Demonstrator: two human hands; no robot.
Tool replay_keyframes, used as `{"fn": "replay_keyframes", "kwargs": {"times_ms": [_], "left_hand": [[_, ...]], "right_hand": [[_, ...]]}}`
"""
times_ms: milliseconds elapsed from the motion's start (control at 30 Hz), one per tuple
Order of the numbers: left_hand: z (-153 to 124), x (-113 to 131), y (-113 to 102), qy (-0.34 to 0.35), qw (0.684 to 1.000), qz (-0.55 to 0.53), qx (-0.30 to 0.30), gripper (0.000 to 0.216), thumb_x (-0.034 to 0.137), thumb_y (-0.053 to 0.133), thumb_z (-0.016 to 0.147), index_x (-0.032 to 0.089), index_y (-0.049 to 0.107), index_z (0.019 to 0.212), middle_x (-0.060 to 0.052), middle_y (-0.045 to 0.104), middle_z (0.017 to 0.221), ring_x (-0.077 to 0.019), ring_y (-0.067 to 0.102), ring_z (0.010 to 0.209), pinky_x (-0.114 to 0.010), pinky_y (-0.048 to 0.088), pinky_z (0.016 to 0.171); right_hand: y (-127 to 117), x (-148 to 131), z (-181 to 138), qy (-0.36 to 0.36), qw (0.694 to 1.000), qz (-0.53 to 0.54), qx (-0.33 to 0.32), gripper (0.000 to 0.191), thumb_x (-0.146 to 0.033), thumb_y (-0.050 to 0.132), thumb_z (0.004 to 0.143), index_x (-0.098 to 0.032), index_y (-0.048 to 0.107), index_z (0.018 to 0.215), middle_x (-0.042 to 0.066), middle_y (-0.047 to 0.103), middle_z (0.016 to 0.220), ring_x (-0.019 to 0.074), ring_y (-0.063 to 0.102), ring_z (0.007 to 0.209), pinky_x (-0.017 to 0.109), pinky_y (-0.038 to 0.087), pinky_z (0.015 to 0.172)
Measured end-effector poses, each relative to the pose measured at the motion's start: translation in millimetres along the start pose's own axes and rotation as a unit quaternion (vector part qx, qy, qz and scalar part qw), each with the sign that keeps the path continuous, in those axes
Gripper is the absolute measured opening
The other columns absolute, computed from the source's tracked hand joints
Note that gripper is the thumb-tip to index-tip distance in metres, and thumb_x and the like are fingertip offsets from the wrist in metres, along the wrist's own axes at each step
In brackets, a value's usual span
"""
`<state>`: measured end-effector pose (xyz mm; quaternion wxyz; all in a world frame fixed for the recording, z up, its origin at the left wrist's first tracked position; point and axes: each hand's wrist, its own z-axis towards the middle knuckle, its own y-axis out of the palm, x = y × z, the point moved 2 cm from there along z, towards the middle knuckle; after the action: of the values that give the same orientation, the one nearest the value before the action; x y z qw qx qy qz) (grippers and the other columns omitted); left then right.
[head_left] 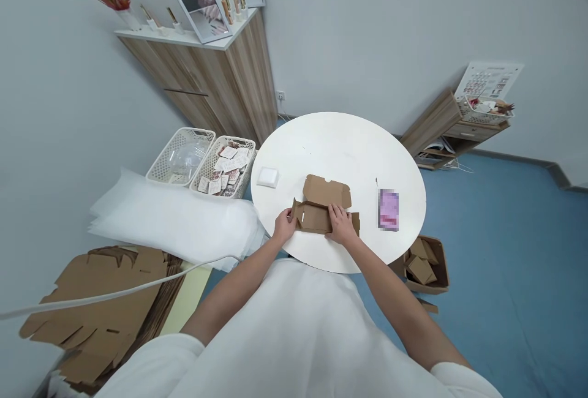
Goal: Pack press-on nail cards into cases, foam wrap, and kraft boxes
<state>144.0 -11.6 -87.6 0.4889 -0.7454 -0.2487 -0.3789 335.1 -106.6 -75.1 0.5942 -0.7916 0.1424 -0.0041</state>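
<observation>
A brown cardboard box (316, 218), partly folded up, lies near the front of the round white table (340, 141). Its lid flap (327, 190) stands open on the far side. My left hand (285, 226) is closed on the raised left end wall, thumb and fingers pinching it. Across the right part of the box, my right hand (340, 224) has its fingers bent over the cardboard and grips it there. A side flap (356, 221) sticks out beyond that hand. The undersides of my fingers are hidden.
On the table are a white square packet (267, 177) and a pixelated pink-purple item (388, 209). White baskets (180, 156), white foam sheets (179, 214) and flat cardboard blanks (105, 300) are at left. A carton of folded boxes (441, 266) stands right, below the table.
</observation>
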Motion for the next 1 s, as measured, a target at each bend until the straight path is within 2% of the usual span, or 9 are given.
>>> {"fn": "replay_keyframes", "kwargs": {"times_ms": [167, 267, 400, 567, 733, 1000], "left_hand": [[-5.9, 9.6, 7.8, 0.015, 0.999, 0.019, -0.027, 0.028, 0.023, 0.053, 0.076, 0.015, 0.056, 0.103, -0.005, 0.064, 0.091, -0.0138, 0.059, 0.074, -0.029, 0.048, 0.073], [-10.5, 14.1, 7.7, 0.020, 0.999, 0.029, -0.024, 0.038, 0.027, 0.057, 0.074, 0.014, 0.052, 0.110, -0.009, 0.059, 0.102, -0.0140, 0.058, 0.078, -0.029, 0.048, 0.074], [-16.2, 16.8, 4.7, 0.046, 0.996, 0.033, -0.063, 0.054, 0.037, 0.064, 0.069, 0.016, 0.048, 0.116, -0.012, 0.052, 0.115, -0.0181, 0.057, 0.090, -0.030, 0.048, 0.076], [-7.6, 17.2, 6.6, 0.030, 0.996, 0.068, -0.044, 0.028, 0.027, 0.048, 0.082, 0.016, 0.051, 0.108, -0.009, 0.059, 0.104, -0.0158, 0.059, 0.087, -0.030, 0.046, 0.078], [5.7, 17.4, 9.7, -0.010, 0.980, 0.177, -0.095, 0.026, 0.029, 0.045, 0.082, 0.015, 0.051, 0.103, -0.008, 0.065, 0.092, -0.0176, 0.061, 0.084, -0.026, 0.045, 0.070], [11.1, 19.0, 8.0, -0.007, 0.955, 0.263, -0.135, 0.024, 0.028, 0.040, 0.081, 0.014, 0.053, 0.095, -0.014, 0.065, 0.090, -0.0253, 0.062, 0.083, -0.030, 0.043, 0.064]], "right_hand": [[0.4, -9.5, 1.1, -0.011, 1.000, 0.002, 0.007, 0.096, -0.038, 0.066, 0.060, -0.020, 0.013, 0.137, 0.014, 0.026, 0.140, 0.0295, 0.020, 0.128, 0.051, 0.016, 0.101], [1.4, -12.5, 1.2, -0.005, 1.000, 0.006, 0.017, 0.097, -0.039, 0.067, 0.060, -0.019, 0.013, 0.137, 0.013, 0.025, 0.141, 0.0290, 0.020, 0.128, 0.049, 0.016, 0.101], [2.6, -11.3, 0.7, -0.019, 1.000, 0.006, 0.008, 0.099, -0.041, 0.067, 0.059, -0.019, 0.010, 0.138, 0.012, 0.020, 0.144, 0.0294, 0.015, 0.130, 0.049, 0.014, 0.102], [2.0, -8.8, -0.7, -0.037, 0.999, -0.001, -0.002, 0.101, -0.041, 0.066, 0.061, -0.020, 0.006, 0.139, 0.013, 0.017, 0.145, 0.0294, 0.010, 0.132, 0.050, 0.014, 0.103], [0.2, -6.4, -3.4, -0.075, 0.997, 0.007, -0.002, 0.101, -0.040, 0.065, 0.061, -0.020, 0.005, 0.140, 0.012, 0.017, 0.145, 0.0281, 0.009, 0.133, 0.045, 0.015, 0.104], [0.3, -6.3, -2.6, -0.072, 0.997, 0.010, -0.018, 0.107, -0.045, 0.068, 0.058, -0.022, 0.003, 0.140, 0.012, 0.011, 0.147, 0.0291, 0.007, 0.134, 0.046, 0.013, 0.105]]}}
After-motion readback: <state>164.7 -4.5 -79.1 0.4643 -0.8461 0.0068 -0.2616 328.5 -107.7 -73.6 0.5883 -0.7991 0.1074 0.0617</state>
